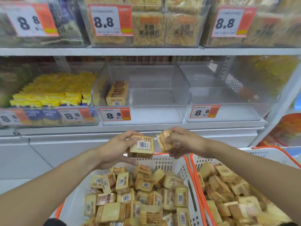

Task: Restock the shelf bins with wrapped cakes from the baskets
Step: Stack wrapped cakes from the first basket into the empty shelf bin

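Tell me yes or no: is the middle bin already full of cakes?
No, the middle bin holds only one short row of cakes at its left side.

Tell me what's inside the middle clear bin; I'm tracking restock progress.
The middle clear bin holds one short row of wrapped cakes against its left wall; nothing else shows inside.

Two bare forearms are seen, entering from the lower corners. No sleeves are visible up to the frame edge. The left hand (117, 148) and right hand (184, 142) are ungloved. Nails are kept short. A small dark patch, possibly clothing, is noted at the bottom edge.
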Demonstrator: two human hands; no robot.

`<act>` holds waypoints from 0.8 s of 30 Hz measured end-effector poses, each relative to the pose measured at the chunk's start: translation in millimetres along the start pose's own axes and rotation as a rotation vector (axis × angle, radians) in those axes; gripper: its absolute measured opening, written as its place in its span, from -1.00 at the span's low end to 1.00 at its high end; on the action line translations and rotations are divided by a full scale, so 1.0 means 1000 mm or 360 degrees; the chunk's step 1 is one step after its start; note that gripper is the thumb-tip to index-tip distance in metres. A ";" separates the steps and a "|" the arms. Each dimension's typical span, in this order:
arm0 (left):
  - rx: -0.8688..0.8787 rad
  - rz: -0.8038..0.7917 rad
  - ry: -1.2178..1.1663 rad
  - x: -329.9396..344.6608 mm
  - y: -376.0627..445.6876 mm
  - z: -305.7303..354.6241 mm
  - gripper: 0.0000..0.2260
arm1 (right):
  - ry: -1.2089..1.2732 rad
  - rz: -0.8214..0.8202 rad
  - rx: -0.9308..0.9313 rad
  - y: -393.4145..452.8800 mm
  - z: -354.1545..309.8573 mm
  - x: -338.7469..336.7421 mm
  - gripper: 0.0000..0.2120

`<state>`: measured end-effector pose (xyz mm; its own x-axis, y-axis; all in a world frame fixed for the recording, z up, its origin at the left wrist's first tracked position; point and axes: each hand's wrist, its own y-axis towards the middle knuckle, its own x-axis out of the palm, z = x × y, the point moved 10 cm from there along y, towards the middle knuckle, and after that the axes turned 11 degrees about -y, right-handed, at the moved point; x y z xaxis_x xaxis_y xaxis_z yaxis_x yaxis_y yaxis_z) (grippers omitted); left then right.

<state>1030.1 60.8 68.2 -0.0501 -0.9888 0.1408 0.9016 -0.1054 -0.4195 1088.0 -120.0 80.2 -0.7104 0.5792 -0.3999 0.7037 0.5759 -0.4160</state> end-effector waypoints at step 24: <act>0.0170 0.0018 -0.0396 0.021 0.002 0.002 -0.49 | -0.0118 0.0618 -0.0562 -0.008 -0.031 -0.003 -0.55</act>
<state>1031.8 40.2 71.8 0.0553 -0.9320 0.3582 0.9424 -0.0698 -0.3271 1085.0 -108.6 110.4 -0.3868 0.7533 -0.5319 0.8667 0.4940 0.0695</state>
